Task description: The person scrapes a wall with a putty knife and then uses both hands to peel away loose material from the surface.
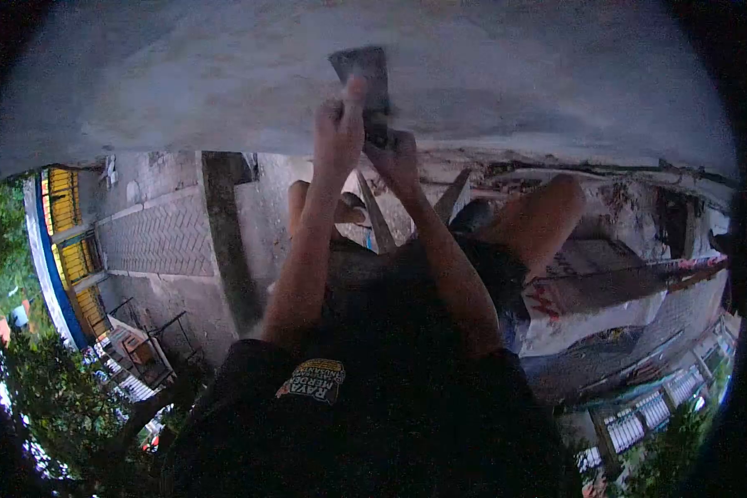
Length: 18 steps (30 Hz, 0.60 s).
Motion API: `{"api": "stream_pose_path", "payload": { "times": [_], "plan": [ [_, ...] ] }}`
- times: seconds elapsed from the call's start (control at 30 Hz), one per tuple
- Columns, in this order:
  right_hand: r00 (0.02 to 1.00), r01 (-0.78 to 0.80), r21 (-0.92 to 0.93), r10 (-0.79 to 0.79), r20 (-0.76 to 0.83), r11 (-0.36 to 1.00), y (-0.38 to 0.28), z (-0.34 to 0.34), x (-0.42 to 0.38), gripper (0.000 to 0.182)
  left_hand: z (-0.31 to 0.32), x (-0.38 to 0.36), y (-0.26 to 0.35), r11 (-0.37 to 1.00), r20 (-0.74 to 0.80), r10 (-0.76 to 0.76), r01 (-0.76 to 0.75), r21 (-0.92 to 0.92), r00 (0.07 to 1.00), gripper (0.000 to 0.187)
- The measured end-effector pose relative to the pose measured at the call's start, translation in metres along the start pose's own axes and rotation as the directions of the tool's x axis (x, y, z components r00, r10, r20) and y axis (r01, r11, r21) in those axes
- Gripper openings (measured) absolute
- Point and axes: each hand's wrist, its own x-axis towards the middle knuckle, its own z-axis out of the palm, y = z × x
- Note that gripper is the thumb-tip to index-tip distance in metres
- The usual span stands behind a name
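A dark, flat-bladed scraper (pixel 372 70) lies against a broad grey-white plastered surface (pixel 515 75), its blade widening away from me. My right hand (pixel 397 158) is closed around the handle end, near the surface's lower edge. My left hand (pixel 339 124) is at the left side of the blade, with one finger stretched along it and the others curled. Both hands are close together and slightly blurred. The handle is mostly hidden by my fingers.
Below the surface, two light slanting bars (pixel 377 214) stand between my bare knees (pixel 548 212). A dark beam (pixel 228 241) and paved ground (pixel 153 236) lie to the left, beside a yellow-barred structure (pixel 62 203). Rough, broken masonry (pixel 631 207) is on the right, tree foliage (pixel 58 398) lower left.
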Motion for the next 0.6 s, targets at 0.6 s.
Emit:
{"api": "stream_pose_path", "payload": {
  "times": [0.6],
  "plan": [
    [0.958, 0.283, -0.231, -0.288, 0.017, 0.931, 0.01, 0.003, 0.016, 0.024, -0.001, 0.003, -0.007, 0.986, -0.02, 0.101, -0.098, 0.134, 0.995, 0.046]
  ]
}}
